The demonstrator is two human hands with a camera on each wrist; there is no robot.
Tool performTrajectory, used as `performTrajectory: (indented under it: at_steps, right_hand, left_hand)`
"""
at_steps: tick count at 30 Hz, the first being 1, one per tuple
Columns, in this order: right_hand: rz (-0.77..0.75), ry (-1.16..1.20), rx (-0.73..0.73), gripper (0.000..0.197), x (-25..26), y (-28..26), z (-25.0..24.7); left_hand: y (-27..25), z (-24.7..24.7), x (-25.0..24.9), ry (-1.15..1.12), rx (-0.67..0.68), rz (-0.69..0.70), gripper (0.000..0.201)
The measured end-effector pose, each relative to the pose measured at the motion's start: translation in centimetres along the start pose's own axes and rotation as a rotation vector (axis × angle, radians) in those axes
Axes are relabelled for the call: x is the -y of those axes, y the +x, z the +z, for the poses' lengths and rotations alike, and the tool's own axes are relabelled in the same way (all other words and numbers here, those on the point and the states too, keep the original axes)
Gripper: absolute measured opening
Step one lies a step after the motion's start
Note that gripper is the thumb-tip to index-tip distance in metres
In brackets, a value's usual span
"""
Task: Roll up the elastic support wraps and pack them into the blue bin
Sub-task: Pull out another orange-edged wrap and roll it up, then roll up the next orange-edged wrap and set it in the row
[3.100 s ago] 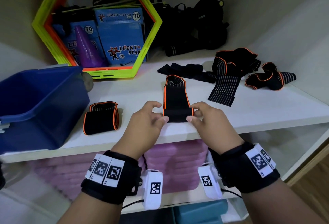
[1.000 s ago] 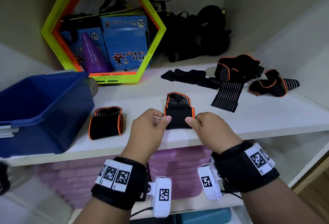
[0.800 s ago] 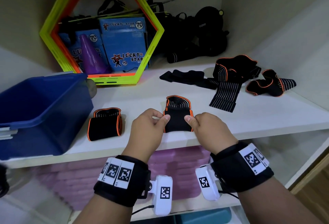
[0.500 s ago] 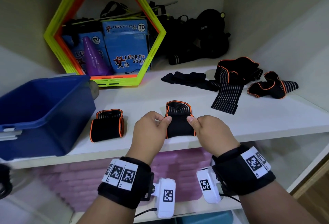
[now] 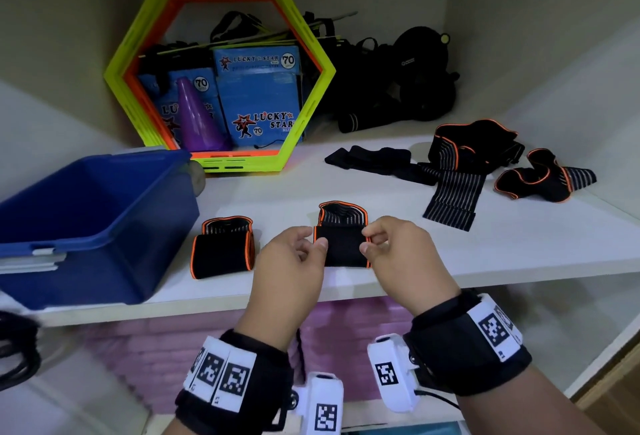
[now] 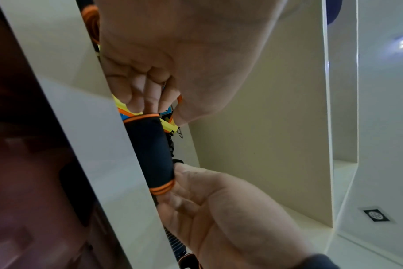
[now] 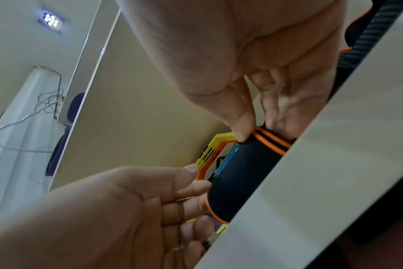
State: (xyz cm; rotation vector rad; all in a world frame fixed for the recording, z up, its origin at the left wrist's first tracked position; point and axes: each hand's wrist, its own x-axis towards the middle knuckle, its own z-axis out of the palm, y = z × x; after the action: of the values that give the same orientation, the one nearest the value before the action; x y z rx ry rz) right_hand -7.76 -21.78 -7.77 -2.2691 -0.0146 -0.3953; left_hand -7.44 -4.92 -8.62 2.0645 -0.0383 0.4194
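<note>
A black elastic wrap with orange edging (image 5: 343,247) lies near the front of the white shelf (image 5: 519,247), mostly rolled, with a short striped tail (image 5: 343,215) flat behind the roll. My left hand (image 5: 317,240) pinches the roll's left end and my right hand (image 5: 370,240) pinches its right end. The wrist views show the roll (image 6: 150,151) (image 7: 242,172) between both hands' fingertips. A finished rolled wrap (image 5: 223,251) sits to the left. The blue bin (image 5: 86,227) stands at the shelf's left end; nothing shows inside it.
Unrolled wraps lie at the right rear: a striped one (image 5: 453,192), an orange-edged pile (image 5: 478,144), a crumpled one (image 5: 540,178) and a black band (image 5: 374,161). A yellow hexagon frame (image 5: 218,161) with blue boxes and a purple cone stands behind.
Both hands have rolled the wrap away from me: the roll is thicker and the flat tail behind it much shorter than three seconds ago. The other wraps lie as before.
</note>
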Motion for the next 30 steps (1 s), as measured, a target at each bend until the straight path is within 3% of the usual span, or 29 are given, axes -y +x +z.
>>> performTrajectory:
  at_steps: [3, 13, 19, 23, 30]
  right_hand:
    - [0.008, 0.086, 0.036, 0.021, 1.2, 0.0, 1.5]
    - [0.017, 0.150, 0.078, 0.017, 3.8, -0.5, 4.6]
    - [0.085, 0.178, 0.024, 0.012, 3.5, -0.9, 2.6]
    - [0.125, 0.148, -0.012, 0.010, 2.8, -1.0, -1.0]
    - [0.263, -0.056, -0.012, 0.013, -0.1, 0.6, -10.7]
  left_hand:
    - [-1.4, -1.7, 0.8, -0.020, -0.014, 0.021, 0.037]
    - [-3.0, -4.8, 2.7, 0.006, 0.015, 0.024, 0.049]
    - [-2.9, -5.7, 1.5, 0.097, -0.052, 0.208, 0.047]
    - [-1.5, -4.7, -1.8, 0.068, 0.070, 0.322, 0.025]
    - [3.0, -1.0, -10.2, 0.195, 0.357, 0.465, 0.011]
